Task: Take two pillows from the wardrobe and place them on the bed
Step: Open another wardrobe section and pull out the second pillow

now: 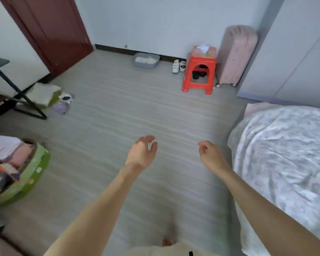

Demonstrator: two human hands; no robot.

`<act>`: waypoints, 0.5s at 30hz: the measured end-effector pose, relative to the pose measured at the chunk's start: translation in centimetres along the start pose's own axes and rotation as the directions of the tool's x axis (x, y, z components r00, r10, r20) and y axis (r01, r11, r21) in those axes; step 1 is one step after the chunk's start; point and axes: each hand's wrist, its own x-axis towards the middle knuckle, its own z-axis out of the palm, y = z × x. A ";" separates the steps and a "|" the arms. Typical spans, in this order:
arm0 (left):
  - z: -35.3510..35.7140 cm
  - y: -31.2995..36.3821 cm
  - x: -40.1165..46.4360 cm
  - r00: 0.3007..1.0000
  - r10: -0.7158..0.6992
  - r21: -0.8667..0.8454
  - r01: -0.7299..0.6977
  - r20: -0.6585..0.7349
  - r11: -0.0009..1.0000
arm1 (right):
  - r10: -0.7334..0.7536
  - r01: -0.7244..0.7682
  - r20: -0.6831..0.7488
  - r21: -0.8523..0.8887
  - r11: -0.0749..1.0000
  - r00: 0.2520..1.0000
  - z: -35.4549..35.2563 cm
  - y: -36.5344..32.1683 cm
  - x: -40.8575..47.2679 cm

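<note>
Both my arms reach forward over the grey floor. My left hand (141, 153) is empty with its fingers loosely apart. My right hand (210, 154) is also empty, fingers curled but not closed on anything. The bed (288, 156), covered with a pale floral sheet, lies to the right of my right arm. The white wardrobe (294, 58) stands at the upper right with its doors closed. No pillow is in view.
A red plastic stool (199, 72) and a pink radiator (236, 54) stand by the far wall, beside small shoes (178, 66) and a grey tray (146, 60). A dark red door (50, 32) is at the upper left. A green basket (24, 174) of clothes and a black-legged table (17, 93) sit left.
</note>
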 end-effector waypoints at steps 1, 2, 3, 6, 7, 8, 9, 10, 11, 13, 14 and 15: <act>0.2 0.9 2.8 0.999 0.030 -0.011 -0.030 0.018 0.999 | 0.022 -0.022 -0.022 0.004 1.000 1.000 -0.7 -0.5 2.3; 0.3 1.7 5.4 0.998 0.050 -0.013 -0.050 0.037 0.999 | 0.030 -0.030 -0.042 0.003 1.000 0.999 -1.3 -0.9 4.4; 0.6 2.4 8.0 0.996 0.069 -0.011 -0.069 0.055 0.998 | 0.034 -0.034 -0.057 0.004 0.999 0.998 -1.7 -1.3 6.5; 1.9 4.3 17.7 0.985 0.136 0.007 -0.137 0.104 0.990 | 0.045 -0.043 -0.096 0.025 0.999 0.994 -2.5 -2.5 14.6; 2.4 4.8 20.7 0.980 0.160 0.006 -0.162 0.119 0.987 | 0.057 -0.054 -0.110 0.032 0.998 0.992 -2.6 -2.8 17.2; 2.8 5.5 23.9 0.974 0.185 0.012 -0.188 0.132 0.982 | 0.070 -0.066 -0.124 0.035 0.997 0.990 -2.7 -3.1 19.9; 3.1 6.0 26.8 0.968 0.207 0.012 -0.211 0.139 0.977 | 0.082 -0.077 -0.137 0.043 0.996 0.987 -2.8 -3.3 22.4; 3.7 6.7 30.6 0.961 0.235 0.012 -0.240 0.148 0.971 | 0.101 -0.095 -0.160 0.050 0.994 0.982 -3.1 -3.7 25.7; 4.1 7.4 33.7 0.953 0.262 0.004 -0.266 0.154 0.964 | 0.121 -0.113 -0.177 0.053 0.992 0.977 -3.4 -4.1 28.5; 4.6 8.9 39.2 0.938 0.302 -0.018 -0.303 0.171 0.953 | 0.163 -0.152 -0.206 0.067 0.986 0.965 -4.2 -5.0 33.0; 5.0 10.1 43.1 0.924 0.333 -0.028 -0.334 0.186 0.942 | 0.184 -0.171 -0.228 0.076 0.982 0.956 -5.0 -5.7 36.2; 5.3 11.1 45.9 0.915 0.353 -0.035 -0.353 0.196 0.935 | 0.196 -0.183 -0.231 0.076 0.980 0.953 -5.7 -6.3 38.4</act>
